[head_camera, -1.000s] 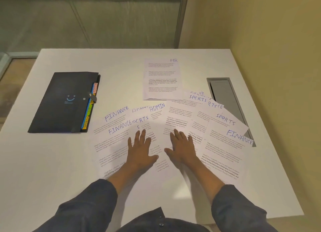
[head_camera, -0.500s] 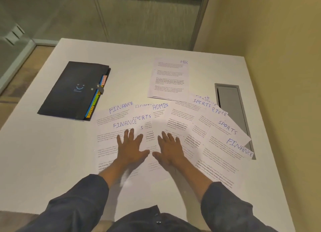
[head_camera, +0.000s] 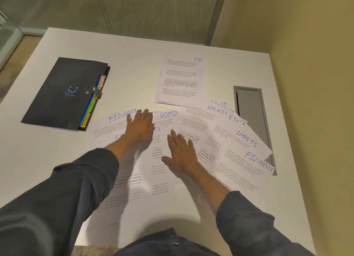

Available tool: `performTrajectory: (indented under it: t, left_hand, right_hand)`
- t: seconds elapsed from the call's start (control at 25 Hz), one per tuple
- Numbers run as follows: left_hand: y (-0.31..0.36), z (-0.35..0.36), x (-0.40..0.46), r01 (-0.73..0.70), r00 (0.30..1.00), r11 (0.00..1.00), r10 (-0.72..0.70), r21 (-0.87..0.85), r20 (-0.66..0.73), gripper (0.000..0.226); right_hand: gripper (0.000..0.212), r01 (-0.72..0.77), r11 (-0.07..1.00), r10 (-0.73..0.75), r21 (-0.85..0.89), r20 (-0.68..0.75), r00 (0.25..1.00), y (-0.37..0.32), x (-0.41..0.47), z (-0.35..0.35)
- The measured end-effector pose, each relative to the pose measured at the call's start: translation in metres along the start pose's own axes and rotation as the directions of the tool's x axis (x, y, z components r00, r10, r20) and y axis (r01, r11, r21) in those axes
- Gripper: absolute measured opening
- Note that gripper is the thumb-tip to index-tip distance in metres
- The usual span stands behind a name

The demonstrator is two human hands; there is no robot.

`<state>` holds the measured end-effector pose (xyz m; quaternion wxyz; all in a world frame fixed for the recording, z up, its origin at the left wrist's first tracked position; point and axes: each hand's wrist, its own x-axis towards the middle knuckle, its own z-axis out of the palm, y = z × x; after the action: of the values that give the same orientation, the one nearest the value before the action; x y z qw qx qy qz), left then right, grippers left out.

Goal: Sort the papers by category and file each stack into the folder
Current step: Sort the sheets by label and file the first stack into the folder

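White tabletop point(head_camera: 134, 67), papers fanned out — folder point(head_camera: 63, 90) shut, far left.
My left hand point(head_camera: 140, 126) lies flat by the FINANCE sheet point(head_camera: 115, 125), fingers straight, holding nothing — nearer the folder than my flat right hand point(head_camera: 181, 152).

One head-worn view, looking forward and steeply down.

The wide-angle camera sits close above the white counter point(head_camera: 57, 159), facing its far edge and the wall; both forearms enter from the bottom edge.
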<state>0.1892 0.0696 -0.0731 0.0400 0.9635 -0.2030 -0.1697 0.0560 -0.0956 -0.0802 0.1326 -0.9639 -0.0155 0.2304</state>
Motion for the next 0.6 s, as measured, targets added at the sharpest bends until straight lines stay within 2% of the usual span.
performTrajectory:
  t: [0.08,0.24,0.36,0.52,0.6]
  left_hand:
    - [-0.001,-0.002,0.011,-0.046,0.998,0.999,0.045,0.026,0.033,0.056]
    - [-0.002,0.001,0.020,-0.060,0.983,0.998,0.054,0.028,0.178,0.077]
    - [-0.008,0.004,0.020,-0.044,0.981,0.998,0.037,0.033,0.189,0.084]
    - [-0.008,0.006,0.019,-0.018,0.980,1.000,0.015,0.016,0.197,0.093]
    - [-0.004,0.009,0.019,-0.003,0.977,1.000,0.000,0.014,0.213,0.098]
  right_hand:
    - [0.086,-0.019,1.000,0.019,-0.009,-0.006,1.000,0.004,0.007,-0.003]
    - [0.086,-0.054,0.999,0.054,0.004,-0.001,0.999,0.012,0.020,-0.010]
    - [0.086,-0.093,0.995,0.094,-0.023,0.031,0.995,0.012,0.019,-0.011]
    - [0.075,-0.101,0.991,0.089,-0.091,-0.127,0.988,-0.001,0.023,-0.017]
    - [0.080,-0.050,0.997,0.042,-0.063,-0.120,0.992,-0.006,0.036,-0.025]
